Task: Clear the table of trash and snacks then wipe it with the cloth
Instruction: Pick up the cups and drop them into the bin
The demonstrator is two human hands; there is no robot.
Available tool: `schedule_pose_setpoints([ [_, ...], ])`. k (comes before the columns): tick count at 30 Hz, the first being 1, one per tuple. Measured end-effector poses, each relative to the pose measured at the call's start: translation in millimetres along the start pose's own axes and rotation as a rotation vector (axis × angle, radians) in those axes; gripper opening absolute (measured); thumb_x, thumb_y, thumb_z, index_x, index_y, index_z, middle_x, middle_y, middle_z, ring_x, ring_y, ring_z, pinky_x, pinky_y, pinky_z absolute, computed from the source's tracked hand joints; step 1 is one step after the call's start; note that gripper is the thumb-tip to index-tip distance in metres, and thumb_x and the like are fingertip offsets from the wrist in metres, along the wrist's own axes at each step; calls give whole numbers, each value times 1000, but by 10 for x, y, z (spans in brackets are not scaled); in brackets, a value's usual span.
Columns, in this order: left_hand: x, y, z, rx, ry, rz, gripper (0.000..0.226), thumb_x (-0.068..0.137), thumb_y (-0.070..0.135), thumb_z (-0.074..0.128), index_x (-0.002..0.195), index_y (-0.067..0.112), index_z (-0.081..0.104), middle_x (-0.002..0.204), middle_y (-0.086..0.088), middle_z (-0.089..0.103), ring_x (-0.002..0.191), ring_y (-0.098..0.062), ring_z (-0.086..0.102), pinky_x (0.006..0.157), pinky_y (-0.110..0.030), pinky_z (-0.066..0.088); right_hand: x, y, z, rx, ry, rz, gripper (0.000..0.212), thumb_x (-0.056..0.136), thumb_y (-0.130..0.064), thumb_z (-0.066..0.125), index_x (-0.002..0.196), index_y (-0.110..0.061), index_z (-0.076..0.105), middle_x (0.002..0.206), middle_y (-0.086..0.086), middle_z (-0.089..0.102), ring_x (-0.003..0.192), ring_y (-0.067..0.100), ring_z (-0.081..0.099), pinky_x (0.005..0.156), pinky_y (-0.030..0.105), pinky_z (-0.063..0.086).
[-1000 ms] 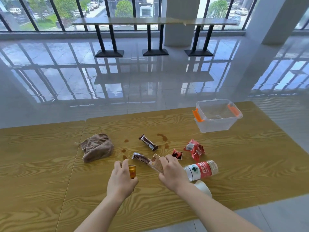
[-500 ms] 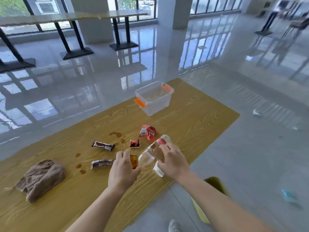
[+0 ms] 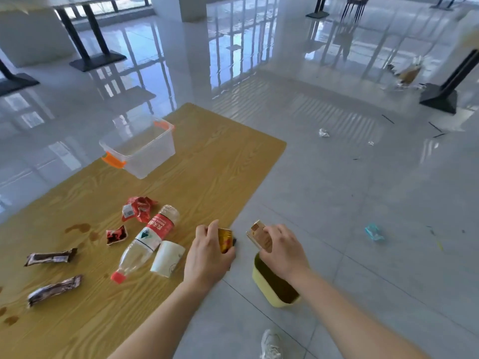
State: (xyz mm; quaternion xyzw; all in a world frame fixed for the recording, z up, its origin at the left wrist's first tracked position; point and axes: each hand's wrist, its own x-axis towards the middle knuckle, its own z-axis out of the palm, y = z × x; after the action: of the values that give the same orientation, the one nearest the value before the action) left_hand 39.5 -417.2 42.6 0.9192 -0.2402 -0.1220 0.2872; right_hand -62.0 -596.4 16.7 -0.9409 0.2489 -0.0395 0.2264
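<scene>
My left hand [image 3: 207, 257] grips a small orange-gold wrapper [image 3: 224, 239] at the wooden table's [image 3: 212, 177] near edge. My right hand [image 3: 285, 251] holds a tan snack packet [image 3: 259, 235] just above a yellow bin [image 3: 269, 294] on the floor. On the table lie a plastic bottle [image 3: 149, 238] with a red label and cap, a white paper cup [image 3: 167, 259] on its side, two red wrappers [image 3: 138, 208] [image 3: 116, 235] and two brown snack bars [image 3: 50, 257] [image 3: 54, 290]. The cloth is out of view.
A clear plastic box [image 3: 140, 149] with orange latches stands at the table's far end. Brown spill stains [image 3: 77, 227] mark the tabletop. Scraps of litter [image 3: 374, 231] [image 3: 323, 132] lie on the glossy tiled floor. My white shoe [image 3: 270, 344] shows below the bin. Black table bases [image 3: 439, 98] stand further off.
Both hands have swung right from the table's middle to its edge, carrying the two wrappers. The bottle and cup lie on the table. My view turned right, bringing the yellow bin in and losing the cloth.
</scene>
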Motion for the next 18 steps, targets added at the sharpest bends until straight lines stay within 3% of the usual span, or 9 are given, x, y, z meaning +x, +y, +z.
schedule_pose_setpoints([
  [8, 313, 516, 1295, -7, -147, -92, 76, 82, 56, 66, 143, 37, 23, 131, 5, 40, 93, -10, 47, 49, -10, 32, 124, 1368, 88, 24, -192, 200, 49, 79, -34, 64, 125, -23, 51, 119, 1, 50, 106, 21, 50, 84, 32, 46],
  [13, 604, 482, 2063, 25, -256, -191, 79, 83, 56, 67, 145, 34, 23, 134, 1, 42, 98, -16, 53, 56, -14, 38, 218, 1947, 424, 10, -272, 274, 47, 81, -32, 66, 124, -21, 51, 120, 4, 51, 104, 23, 53, 85, 34, 48],
  [18, 803, 236, 2809, 50, -311, -253, 75, 82, 53, 69, 142, 29, 31, 129, 0, 47, 95, -14, 52, 60, -19, 41, 320, 2420, 990, 22, -302, 344, 52, 79, -33, 67, 126, -20, 51, 123, 5, 50, 108, 25, 52, 82, 31, 42],
])
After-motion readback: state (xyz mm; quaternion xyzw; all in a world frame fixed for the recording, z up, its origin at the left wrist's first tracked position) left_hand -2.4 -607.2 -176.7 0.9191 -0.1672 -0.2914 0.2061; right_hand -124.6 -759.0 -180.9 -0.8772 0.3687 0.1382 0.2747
